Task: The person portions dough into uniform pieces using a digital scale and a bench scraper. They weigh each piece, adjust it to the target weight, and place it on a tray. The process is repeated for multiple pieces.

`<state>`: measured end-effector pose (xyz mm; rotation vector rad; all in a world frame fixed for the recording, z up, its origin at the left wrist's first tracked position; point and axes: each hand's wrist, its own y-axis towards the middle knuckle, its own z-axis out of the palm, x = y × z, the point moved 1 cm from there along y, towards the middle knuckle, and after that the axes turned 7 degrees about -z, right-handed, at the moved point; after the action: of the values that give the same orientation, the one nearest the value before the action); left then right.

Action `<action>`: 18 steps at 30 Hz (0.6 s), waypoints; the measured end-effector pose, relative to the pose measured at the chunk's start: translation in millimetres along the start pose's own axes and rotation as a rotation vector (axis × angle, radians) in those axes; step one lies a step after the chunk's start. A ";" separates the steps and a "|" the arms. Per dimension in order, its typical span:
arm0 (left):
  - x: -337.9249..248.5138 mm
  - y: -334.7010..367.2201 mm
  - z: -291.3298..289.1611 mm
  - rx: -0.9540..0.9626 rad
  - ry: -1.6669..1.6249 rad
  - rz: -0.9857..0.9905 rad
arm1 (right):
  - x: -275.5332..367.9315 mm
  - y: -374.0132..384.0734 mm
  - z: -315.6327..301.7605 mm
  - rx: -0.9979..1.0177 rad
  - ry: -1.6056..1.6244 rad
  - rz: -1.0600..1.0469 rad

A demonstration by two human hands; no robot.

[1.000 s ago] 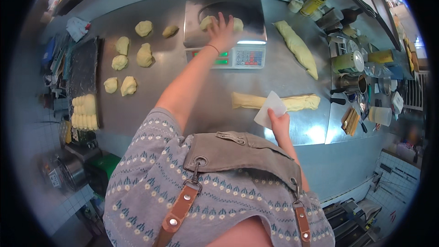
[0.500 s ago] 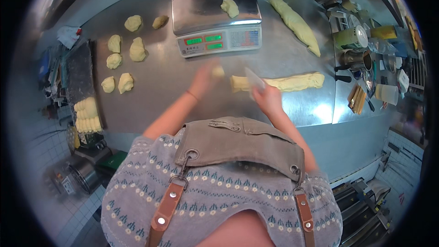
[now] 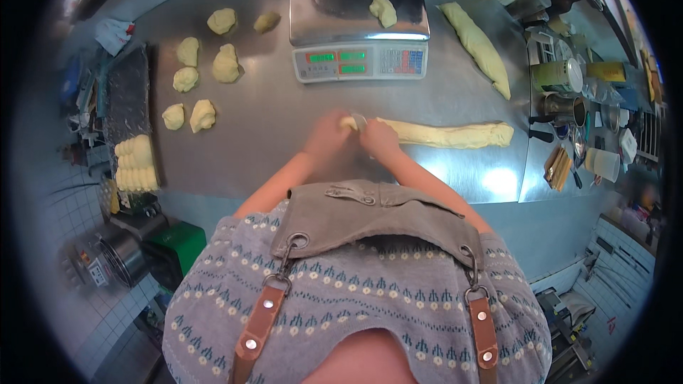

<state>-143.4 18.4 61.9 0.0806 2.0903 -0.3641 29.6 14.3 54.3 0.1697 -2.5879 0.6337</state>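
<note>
My right hand (image 3: pixel 379 139) is closed around a dough scraper (image 3: pixel 359 122), its pale blade standing at the left end of a long pale-yellow dough log (image 3: pixel 455 134). Close beside it, my left hand (image 3: pixel 329 136) is smeared by motion, its fingers around a small dough piece (image 3: pixel 347 122) to the left of the blade. Whether that piece is cut free from the log cannot be made out. Beyond my hands stands a digital scale (image 3: pixel 361 60), with one dough lump (image 3: pixel 383 11) on its steel platform.
A second dough log (image 3: pixel 475 46) lies right of the scale. Several dough lumps (image 3: pixel 225 64) are scattered at the left. A dark tray (image 3: pixel 130 92) on the left edge holds rows of shaped dough (image 3: pixel 135 163). Tins, a metal jug (image 3: pixel 565 108) and tools crowd the right side.
My right hand has moved left with the scraper, to the log's left end. My left hand has come down beside it. The whole view has shifted slightly.
</note>
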 end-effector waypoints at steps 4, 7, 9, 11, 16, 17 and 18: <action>-77.6 74.5 -84.3 -0.414 -0.132 0.242 | -9.9 -4.3 -5.6 0.014 0.066 0.111; -115.1 137.1 -101.4 -0.406 0.451 0.301 | -15.6 0.6 -6.7 0.042 0.099 0.152; -140.7 157.4 -90.1 -0.367 0.791 0.211 | -13.2 0.2 -10.5 0.082 0.125 0.176; -154.6 180.6 -72.0 -0.512 0.866 0.271 | -14.0 -0.4 -11.8 0.075 0.136 0.155; -128.6 237.1 -48.3 -0.152 0.462 0.393 | -11.8 2.1 -9.4 0.083 0.088 0.105; -131.5 228.6 -44.5 -0.106 0.327 0.385 | -15.6 2.0 -8.0 0.080 0.097 0.122; -141.1 208.9 -43.5 -0.058 0.193 0.370 | -21.7 2.1 -8.2 0.078 0.107 0.141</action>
<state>-63.3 242.6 155.4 0.4773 2.2164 -0.0727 51.7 20.1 49.7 -0.0218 -2.4887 0.7740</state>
